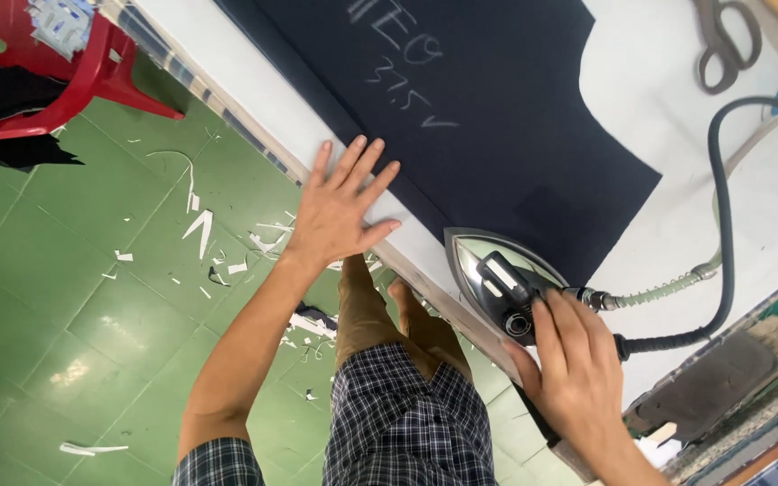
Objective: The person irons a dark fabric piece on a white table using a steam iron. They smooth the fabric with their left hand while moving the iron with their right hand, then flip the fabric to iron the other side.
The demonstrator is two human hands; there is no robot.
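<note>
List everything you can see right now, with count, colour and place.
fabric piece: one, dark navy with chalk marks, flat on the table
table: one, white padded top, upper right
iron: one, silver and black, on the fabric's near edge
hoses: two, dark grey and pale green, running from the iron
scissors: one pair, grey, top right
chair: one, red plastic, top left
floor: green tiles, littered with white scraps
left hand: flat on the table edge and fabric
right hand: gripping the iron's handle

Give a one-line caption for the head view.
Right hand presses iron on dark fabric; left hand flat beside it.
</note>
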